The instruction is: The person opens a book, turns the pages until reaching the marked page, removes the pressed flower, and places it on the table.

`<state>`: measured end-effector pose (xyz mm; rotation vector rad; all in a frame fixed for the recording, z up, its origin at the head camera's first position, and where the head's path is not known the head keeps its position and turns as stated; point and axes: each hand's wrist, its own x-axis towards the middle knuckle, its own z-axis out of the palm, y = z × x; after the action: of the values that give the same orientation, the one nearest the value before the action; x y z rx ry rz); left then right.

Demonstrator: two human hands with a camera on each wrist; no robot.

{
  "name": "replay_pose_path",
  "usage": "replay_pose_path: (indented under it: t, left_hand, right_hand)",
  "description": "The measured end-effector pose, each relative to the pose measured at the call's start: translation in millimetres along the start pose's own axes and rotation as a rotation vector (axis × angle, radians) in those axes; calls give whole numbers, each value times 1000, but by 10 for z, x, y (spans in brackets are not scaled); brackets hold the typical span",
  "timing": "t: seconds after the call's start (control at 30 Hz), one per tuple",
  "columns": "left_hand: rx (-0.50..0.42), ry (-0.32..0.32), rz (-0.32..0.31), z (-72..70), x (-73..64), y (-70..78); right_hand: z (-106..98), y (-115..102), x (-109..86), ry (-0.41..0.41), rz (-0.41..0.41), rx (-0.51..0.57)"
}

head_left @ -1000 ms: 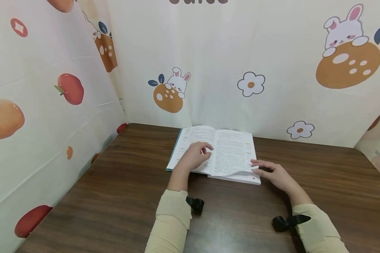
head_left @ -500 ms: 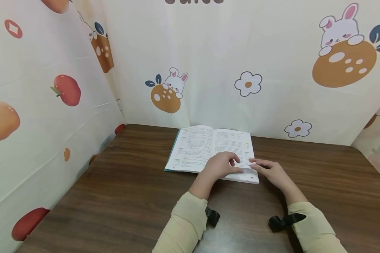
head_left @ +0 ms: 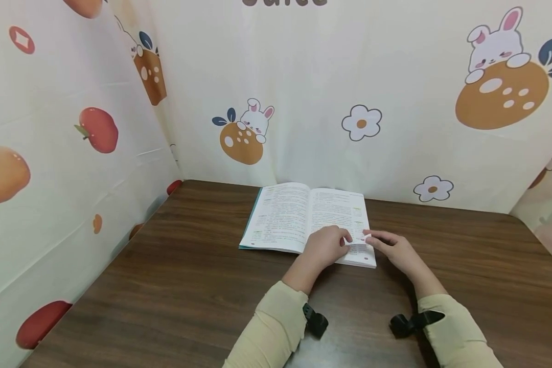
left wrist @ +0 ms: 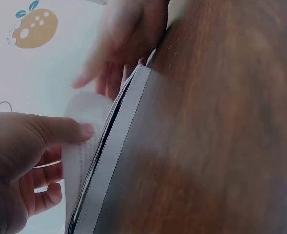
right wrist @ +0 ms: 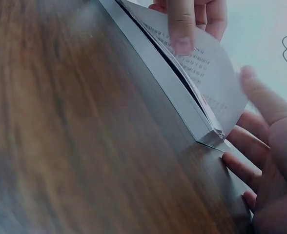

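An open book (head_left: 282, 212) with printed pages and a teal cover edge lies on the table against the back curtain. My left hand (head_left: 324, 247) is over the lower part of its right side. Between thumb and fingers it pinches a lifted page (right wrist: 214, 80), whose free edge bows upward. My right hand (head_left: 397, 254) is at the book's lower right edge. In the right wrist view its thumb is close to the page's curved edge, and its straighter fingers lie by the book's corner. Whether that thumb touches the paper is hard to tell.
The brown wood-grain table (head_left: 165, 286) spreads around the book. A pale curtain (head_left: 313, 66) printed with fruit, flowers and rabbits rises behind and at the sides. Black cameras on straps, such as the right one (head_left: 414, 323), sit at both wrists.
My left hand has moved right from the book's left page and the gutter to the lower right page, where it now pinches the lifted page. My right hand has stayed at the right edge.
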<state>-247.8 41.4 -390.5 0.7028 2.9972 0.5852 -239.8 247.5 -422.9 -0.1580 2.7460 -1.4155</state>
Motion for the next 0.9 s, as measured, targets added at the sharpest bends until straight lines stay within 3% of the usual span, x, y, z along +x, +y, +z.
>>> replay_pose_path:
  t: [0.23, 0.57, 0.73, 0.9]
  left_hand:
    - [-54, 130, -15, -51, -4, 4]
    - [-133, 386, 9, -321, -72, -94]
    - [-226, 470, -9, -461, -111, -180]
    - [-316, 524, -67, -571, -129, -323]
  right_hand:
    - [-9, -11, 3, 39, 29, 83]
    - [9, -20, -4, 35, 21, 72]
    - [8, -20, -8, 35, 35, 79]
    - [8, -14, -7, 43, 37, 79]
